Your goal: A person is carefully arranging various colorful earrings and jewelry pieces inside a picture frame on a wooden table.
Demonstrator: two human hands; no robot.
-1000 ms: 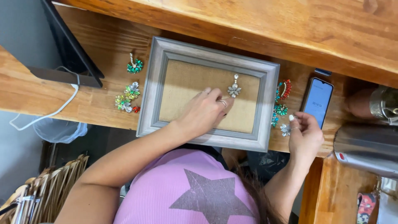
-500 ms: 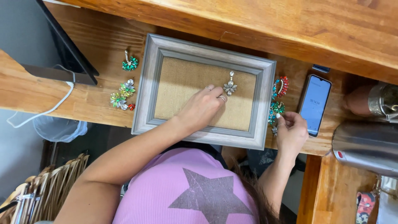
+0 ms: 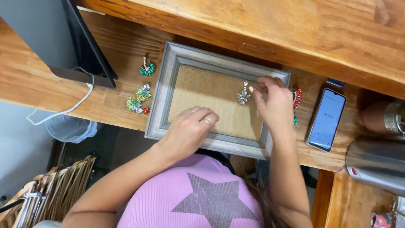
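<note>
A grey wooden picture frame with a burlap panel lies flat on the desk. A silver jewelled earring is pinned on the burlap near its upper right. My right hand reaches over the frame's right rail, its fingertips pinched together just right of the silver earring; I cannot see if anything is between them. My left hand rests with curled fingers on the frame's lower rail and the edge of the burlap, holding it down.
Green and multicoloured earrings lie left of the frame, and red and green ones to its right. A phone lies further right, near a metal flask. A dark monitor stand with a white cable is at left, and a raised wooden shelf runs behind.
My right hand moved left from the desk beside the frame onto the burlap next to the silver earring. My left hand drew back from that earring to the lower rail.
</note>
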